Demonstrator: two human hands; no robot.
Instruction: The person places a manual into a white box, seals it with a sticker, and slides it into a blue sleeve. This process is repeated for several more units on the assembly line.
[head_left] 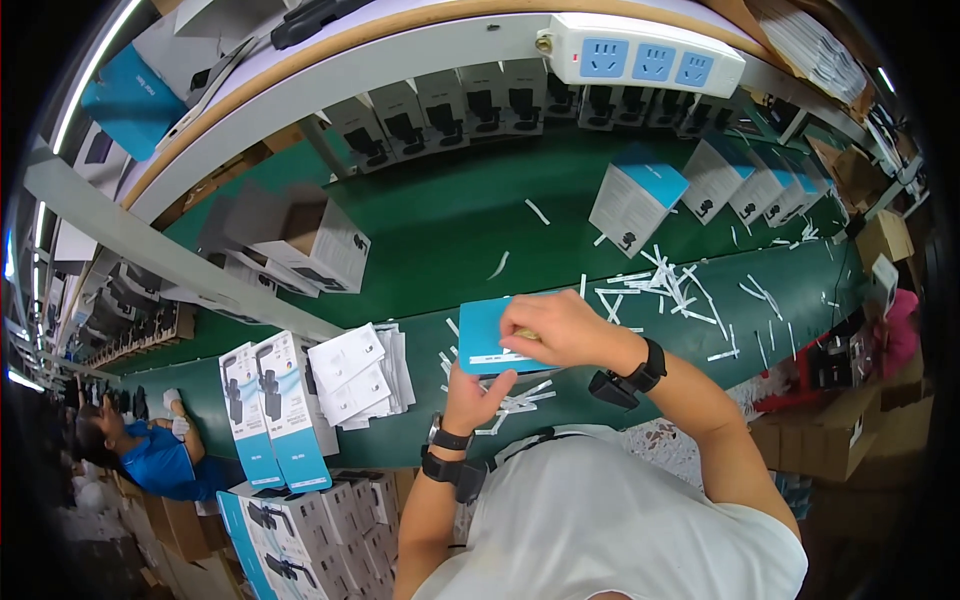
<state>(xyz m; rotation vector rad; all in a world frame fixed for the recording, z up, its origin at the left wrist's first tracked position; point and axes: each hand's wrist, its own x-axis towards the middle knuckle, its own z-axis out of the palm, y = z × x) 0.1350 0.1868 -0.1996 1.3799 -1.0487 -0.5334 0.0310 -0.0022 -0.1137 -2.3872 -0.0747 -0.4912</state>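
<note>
A carton with a blue top (482, 318) is held in front of me at the near edge of the green bench. My left hand (475, 398) grips its near side, thumb along the edge. Over the top, my right hand (565, 330) is closed, its fingertips pressed together against the blue face. A small yellowish thing shows at those fingers, too small to name. Along the near edge of the blue face runs a white label strip (492, 358). Loose white paper strips (520, 402) lie around the carton. The carton's underside is hidden.
More blue-topped cartons (640, 195) stand at the far right, beside scattered strips (670, 285). Leaflets (360, 375) and flat printed sleeves (290, 400) lie left. Boxes (320, 515) are stacked below them. A power strip (648, 55) hangs on the shelf; a co-worker (165, 450) sits far left.
</note>
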